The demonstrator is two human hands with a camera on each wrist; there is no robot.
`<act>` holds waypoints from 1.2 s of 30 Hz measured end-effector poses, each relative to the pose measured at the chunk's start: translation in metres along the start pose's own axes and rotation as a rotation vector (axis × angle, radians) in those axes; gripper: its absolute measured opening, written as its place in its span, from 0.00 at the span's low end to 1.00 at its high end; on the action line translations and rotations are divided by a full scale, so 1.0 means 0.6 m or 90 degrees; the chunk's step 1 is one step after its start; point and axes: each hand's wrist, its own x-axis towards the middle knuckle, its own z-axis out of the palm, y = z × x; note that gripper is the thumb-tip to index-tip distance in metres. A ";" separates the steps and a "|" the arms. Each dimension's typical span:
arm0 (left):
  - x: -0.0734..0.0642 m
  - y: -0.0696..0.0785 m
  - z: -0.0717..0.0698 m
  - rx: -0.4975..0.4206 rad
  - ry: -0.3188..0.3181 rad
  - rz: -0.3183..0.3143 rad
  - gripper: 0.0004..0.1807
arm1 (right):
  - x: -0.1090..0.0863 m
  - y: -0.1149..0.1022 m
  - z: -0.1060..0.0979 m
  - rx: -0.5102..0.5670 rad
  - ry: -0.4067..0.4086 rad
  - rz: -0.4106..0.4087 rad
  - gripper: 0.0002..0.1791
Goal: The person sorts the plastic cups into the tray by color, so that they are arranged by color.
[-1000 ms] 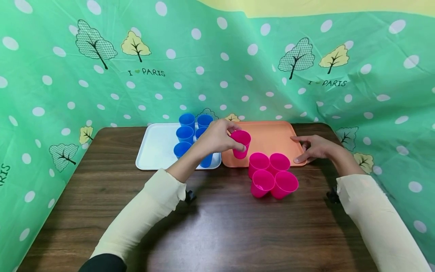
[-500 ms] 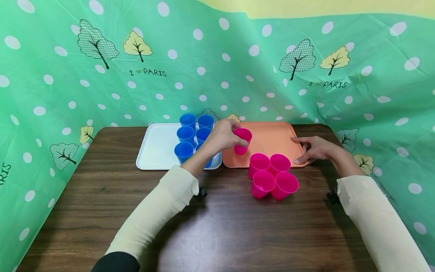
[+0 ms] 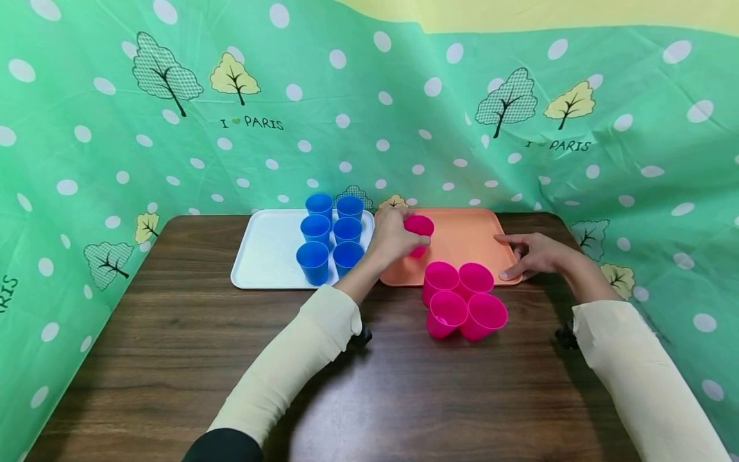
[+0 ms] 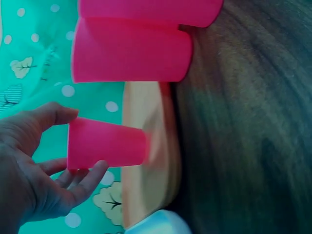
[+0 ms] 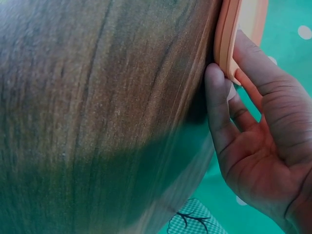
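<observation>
In the head view, the left hand (image 3: 397, 237) and its pink tapered plastic cup (image 3: 419, 225) have shifted toward two o'clock, exposing more of the five-o'clock blue tapered plastic cup (image 3: 346, 255).

Carries, as a dark wood-grained table (image 3: 404, 398), an orange tray (image 3: 467, 234), a white tray (image 3: 268, 247) just left of it, and four upright pink cups (image 3: 447, 316) clustered just before it.

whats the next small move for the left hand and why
Probably settle the pink cup onto the orange tray: the left hand grips it mouth up over a bare part, and the right hand touches the tray's right end. I can't tell whether the cup's base already touches.
</observation>
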 end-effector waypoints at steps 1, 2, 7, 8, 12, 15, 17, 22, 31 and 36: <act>0.001 -0.002 0.004 0.003 0.005 -0.002 0.41 | 0.000 0.000 0.000 -0.001 0.001 -0.001 0.60; 0.002 -0.003 0.008 0.000 0.009 -0.004 0.41 | -0.001 0.000 0.000 -0.002 0.001 -0.001 0.60; 0.005 -0.003 0.022 0.002 0.024 -0.015 0.43 | -0.002 -0.001 0.000 -0.001 0.002 -0.001 0.59; 0.006 -0.002 0.024 0.003 0.026 -0.016 0.44 | -0.002 -0.001 0.001 -0.001 0.002 -0.001 0.59; 0.007 -0.003 0.030 0.009 0.031 -0.016 0.45 | -0.002 -0.002 0.001 0.004 0.001 0.001 0.59; 0.008 -0.010 0.034 -0.006 0.039 -0.012 0.45 | -0.001 -0.002 0.001 0.005 0.000 0.003 0.60; 0.010 -0.016 0.038 -0.022 0.042 -0.009 0.46 | 0.000 -0.001 0.001 0.007 -0.001 0.004 0.60; 0.025 -0.043 0.054 -0.061 0.044 -0.016 0.47 | 0.001 0.002 0.001 0.006 0.000 0.003 0.60; 0.069 -0.103 0.096 -0.043 0.027 -0.037 0.35 | 0.002 0.002 0.002 -0.003 0.002 0.004 0.61; 0.070 -0.093 0.094 -0.055 0.019 -0.082 0.34 | 0.002 0.002 0.000 -0.005 0.002 0.003 0.60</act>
